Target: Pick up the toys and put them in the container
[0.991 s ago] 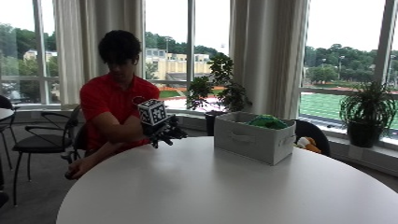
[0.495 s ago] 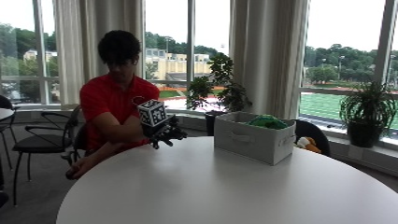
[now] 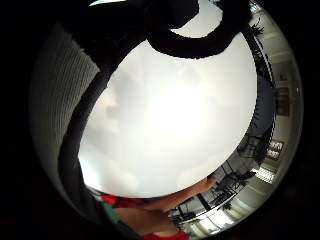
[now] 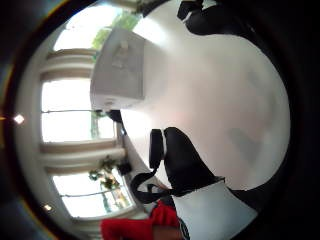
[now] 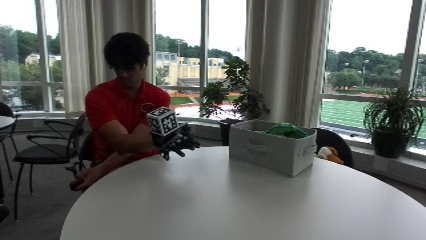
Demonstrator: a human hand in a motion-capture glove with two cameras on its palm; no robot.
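Nothing moved; fingers (image 5: pixel 185 146) apart from container (image 5: pixel 271 148).

White table (image 5: pixel 219 200), light-grey container (image 5: pixel 271 146) — green toy (image 5: pixel 286 131), red shirt (image 5: pixel 113 107).

The outside view looks from across the round white table (image 5: pixel 253 200) toward the seated person, with the windows behind them — far enough back to take in the whole tabletop and the white fabric container (image 5: pixel 271 150) on its far side. The right hand (image 5: pixel 178 144), gloved in black, hangs just above the table's near-person edge, and both palm views look out from it. The little finger side view faces down at the bare tabletop (image 3: pixel 170 115) close below. The thumb side view faces along the table (image 4: pixel 220 90) toward the container (image 4: pixel 120 70) and the windows — table and container are shared with the outside view.
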